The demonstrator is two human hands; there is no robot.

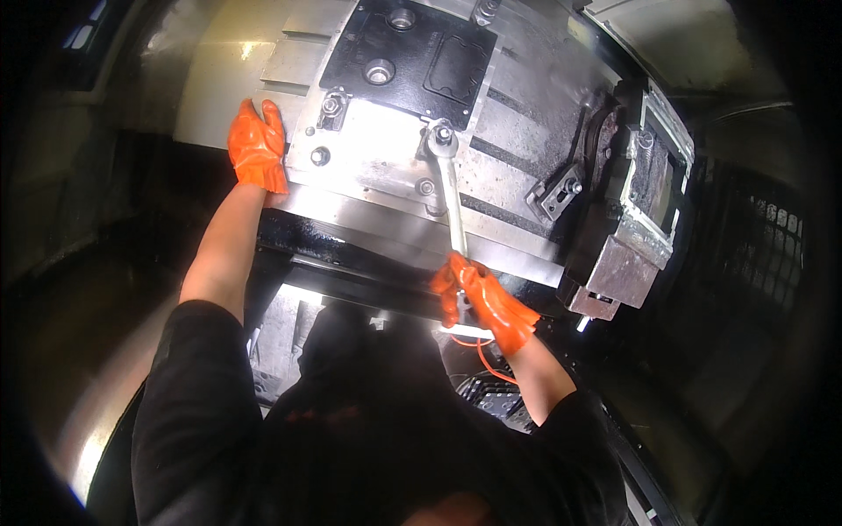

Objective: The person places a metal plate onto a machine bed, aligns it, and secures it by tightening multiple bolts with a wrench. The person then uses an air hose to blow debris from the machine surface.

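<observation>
My right hand [470, 283], in an orange rubber glove, grips the lower end of a long steel wrench [452, 204]. The wrench's ring-like head sits around a clamp nut [443, 135] at the lower edge of a dark metal plate [408, 59]. My left hand [258, 144], gloved the same way, rests on the left part of the slotted machine table [395, 210] with no tool in it. Near it, a clamp with a nut [331, 105] holds the plate's lower left corner. A bolt [320, 156] stands just below that clamp.
On the table's right side lies a slotted clamp [559, 196] with a bolt. Beyond it stands a bulky metal fixture [621, 263] with a rectangular frame. Another clamp nut [487, 10] is at the plate's top edge. An orange hose [490, 361] hangs below the table's front edge.
</observation>
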